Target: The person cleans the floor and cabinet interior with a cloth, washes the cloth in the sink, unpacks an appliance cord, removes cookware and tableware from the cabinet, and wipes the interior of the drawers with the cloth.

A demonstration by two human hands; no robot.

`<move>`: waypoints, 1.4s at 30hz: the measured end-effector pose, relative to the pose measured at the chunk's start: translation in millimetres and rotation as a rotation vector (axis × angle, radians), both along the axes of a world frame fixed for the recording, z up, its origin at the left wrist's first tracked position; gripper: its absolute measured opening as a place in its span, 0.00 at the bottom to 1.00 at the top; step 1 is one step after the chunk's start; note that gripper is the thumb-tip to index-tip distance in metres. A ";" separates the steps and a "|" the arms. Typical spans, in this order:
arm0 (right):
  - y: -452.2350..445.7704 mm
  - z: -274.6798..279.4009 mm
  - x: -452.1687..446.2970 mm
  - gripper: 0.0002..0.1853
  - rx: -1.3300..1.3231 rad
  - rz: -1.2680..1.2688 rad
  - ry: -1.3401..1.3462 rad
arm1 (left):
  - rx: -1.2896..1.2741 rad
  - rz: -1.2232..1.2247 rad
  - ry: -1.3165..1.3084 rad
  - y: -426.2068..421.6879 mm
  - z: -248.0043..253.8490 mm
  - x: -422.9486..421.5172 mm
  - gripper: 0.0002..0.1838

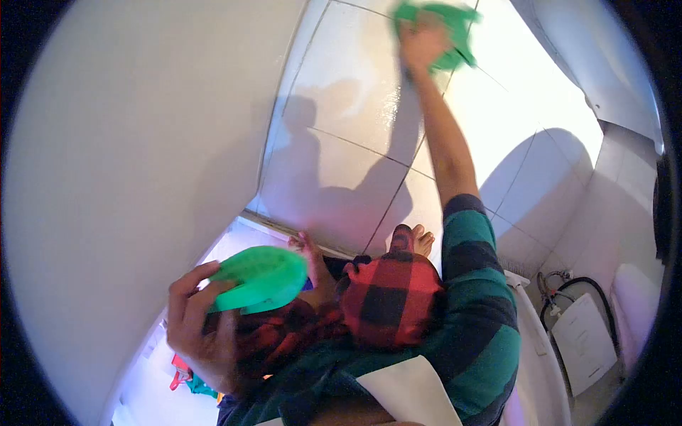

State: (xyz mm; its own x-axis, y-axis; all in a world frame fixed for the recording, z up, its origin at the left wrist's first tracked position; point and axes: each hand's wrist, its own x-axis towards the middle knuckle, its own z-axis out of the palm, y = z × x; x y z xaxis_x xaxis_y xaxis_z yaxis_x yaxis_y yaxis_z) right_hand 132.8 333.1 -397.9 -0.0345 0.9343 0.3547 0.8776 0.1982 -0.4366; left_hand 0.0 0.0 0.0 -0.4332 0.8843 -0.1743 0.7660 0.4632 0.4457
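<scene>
My left hand (202, 334) is at the lower left, its fingers curled round the edge of a rounded, bright green plastic bowl (259, 280). The bowl is tilted in front of my bent knees, and its far side is hidden. At the top of the view my right arm stretches far forward. My right hand (424, 39), smeared by motion, grips a crumpled green cloth (455, 32) against the white tiled floor (355, 153). A wet sheen shows on the tiles just left of my right forearm.
A pale smooth panel (142, 142) rises on the left. At right are a white curved fixture (604, 50), hoses (568, 284) and a white flat box (584, 344). My bare foot (423, 240) rests on the tiles. Colourful items (192, 380) lie at lower left.
</scene>
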 end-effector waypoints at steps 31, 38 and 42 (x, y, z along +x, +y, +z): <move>-327.9 774.1 169.6 0.22 -0.678 0.160 1.890 | 0.126 0.302 -0.102 -261.9 333.3 -1.2 0.10; -356.0 807.8 112.3 0.17 -0.739 0.571 2.438 | 0.161 0.486 0.008 -419.5 322.6 -61.0 0.14; -369.2 812.5 68.9 0.10 -0.917 0.248 2.416 | 0.155 0.717 -0.223 -481.0 319.8 -88.9 0.16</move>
State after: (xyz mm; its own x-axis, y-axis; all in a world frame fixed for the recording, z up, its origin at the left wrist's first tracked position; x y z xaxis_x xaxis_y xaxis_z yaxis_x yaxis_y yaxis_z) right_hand 201.7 -36.1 414.7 -0.4454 0.8452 -0.2953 -0.8612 -0.4946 -0.1169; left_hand -88.9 -481.0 319.8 -0.8790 0.4219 -0.2220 0.1861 0.7323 0.6551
